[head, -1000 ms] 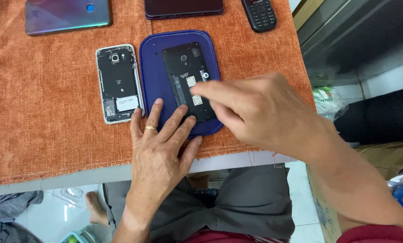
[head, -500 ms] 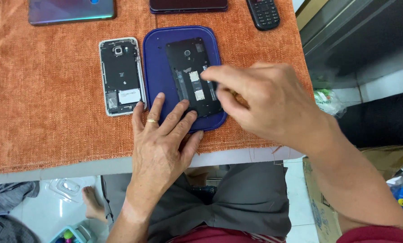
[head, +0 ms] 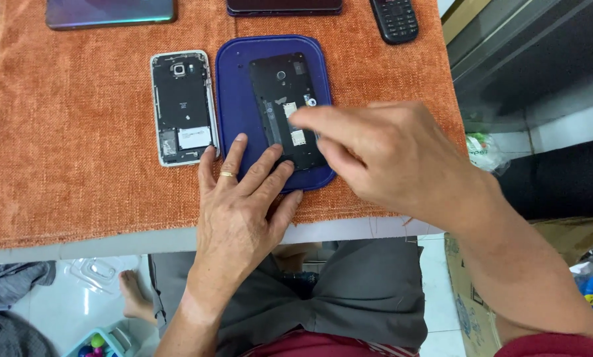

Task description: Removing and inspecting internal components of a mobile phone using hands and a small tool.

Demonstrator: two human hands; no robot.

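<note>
A black opened phone (head: 284, 99) with its back cover off lies on a dark blue tray (head: 238, 99) set on an orange cloth (head: 65, 152). My left hand (head: 243, 205), wearing a ring, rests flat with its fingers on the tray's near edge and the phone's lower end. My right hand (head: 382, 155) reaches in from the right, its forefinger pointing at the phone's middle; whether it pinches something small is hidden. Left of the tray lies a second opened phone (head: 182, 107) with a silver frame.
At the cloth's far edge lie a shiny dark smartphone (head: 111, 12), another dark phone (head: 284, 6) and a black keypad phone (head: 394, 20). A cardboard box (head: 471, 297) stands on the floor at right. My lap in grey trousers (head: 362, 297) is below the table edge.
My right hand has shifted slightly left over the black phone, its forefinger stretching further towards the phone's middle. My left hand keeps its place on the tray's near edge.
</note>
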